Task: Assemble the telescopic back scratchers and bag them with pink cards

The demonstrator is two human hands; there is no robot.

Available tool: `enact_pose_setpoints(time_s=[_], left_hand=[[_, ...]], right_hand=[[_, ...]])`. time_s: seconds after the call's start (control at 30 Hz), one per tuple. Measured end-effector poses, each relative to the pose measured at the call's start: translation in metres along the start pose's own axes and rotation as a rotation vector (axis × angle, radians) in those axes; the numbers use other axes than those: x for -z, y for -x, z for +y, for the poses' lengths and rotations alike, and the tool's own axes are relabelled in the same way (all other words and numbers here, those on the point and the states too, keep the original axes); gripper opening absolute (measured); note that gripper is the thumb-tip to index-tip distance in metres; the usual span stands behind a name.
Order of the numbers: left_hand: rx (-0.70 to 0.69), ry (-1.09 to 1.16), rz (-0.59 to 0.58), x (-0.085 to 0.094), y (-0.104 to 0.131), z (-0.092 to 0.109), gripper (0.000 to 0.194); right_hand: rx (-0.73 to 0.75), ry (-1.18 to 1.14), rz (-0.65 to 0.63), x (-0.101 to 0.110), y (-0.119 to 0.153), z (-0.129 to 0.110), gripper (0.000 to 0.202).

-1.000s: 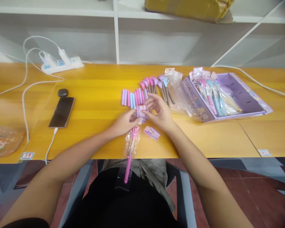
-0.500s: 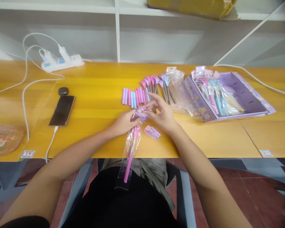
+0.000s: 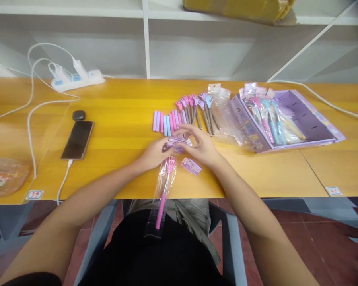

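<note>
A pink back scratcher (image 3: 162, 204) lies inside a clear plastic bag (image 3: 155, 198), its hand-shaped end toward the table and its handle over my lap. My left hand (image 3: 155, 154) grips the bag near its top. A purple printed card (image 3: 175, 143) is at the bag's top, between both hands. My right hand (image 3: 200, 146) has its fingers curled around the card's right side. Printed cards (image 3: 191, 166) lie on the table just below my right hand. Beyond the hands are a row of pink, purple and blue handles (image 3: 167, 124) and several metal rods with hand-shaped heads (image 3: 197, 106).
At right, a purple display box (image 3: 313, 119) holds bagged back scratchers (image 3: 270, 119). Empty clear bags (image 3: 226, 119) lie beside it. Left are a charging phone (image 3: 77, 140), a black case (image 3: 78, 115), a power strip (image 3: 77, 81) and cables. A shelf (image 3: 197, 51) stands behind.
My right hand's fingers have come down and closed in on the card, which now lies flatter. My left hand and the bagged back scratcher have hardly moved.
</note>
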State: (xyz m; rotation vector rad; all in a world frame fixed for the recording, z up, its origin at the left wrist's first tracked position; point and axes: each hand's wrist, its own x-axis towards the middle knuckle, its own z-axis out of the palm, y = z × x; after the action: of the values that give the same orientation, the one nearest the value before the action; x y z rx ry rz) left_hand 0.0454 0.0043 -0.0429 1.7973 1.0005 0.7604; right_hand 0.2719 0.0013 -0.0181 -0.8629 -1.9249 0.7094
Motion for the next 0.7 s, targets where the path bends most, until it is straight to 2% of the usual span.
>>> enact_pose_setpoints(time_s=[0.13,0.27,0.37,0.53,0.7], left_hand=[[-0.008,0.08,0.0,-0.001,-0.001,-0.004,0.034],[-0.008,0.132,-0.01,-0.002,-0.001,-0.006,0.036],[0.006,0.138,-0.006,-0.001,-0.001,-0.005,0.037],[0.029,0.056,0.017,0.0,0.0,-0.004,0.033],[0.015,0.049,0.028,0.0,-0.001,-0.007,0.029]], right_hand=[[-0.066,-0.008,0.298,0.005,-0.006,0.01,0.034],[-0.106,-0.041,0.376,0.01,-0.006,0.015,0.034],[-0.084,-0.05,0.327,0.01,0.0,0.01,0.023],[-0.101,-0.083,0.074,0.005,0.007,0.0,0.028],[-0.095,-0.058,0.001,0.002,0.006,-0.001,0.028]])
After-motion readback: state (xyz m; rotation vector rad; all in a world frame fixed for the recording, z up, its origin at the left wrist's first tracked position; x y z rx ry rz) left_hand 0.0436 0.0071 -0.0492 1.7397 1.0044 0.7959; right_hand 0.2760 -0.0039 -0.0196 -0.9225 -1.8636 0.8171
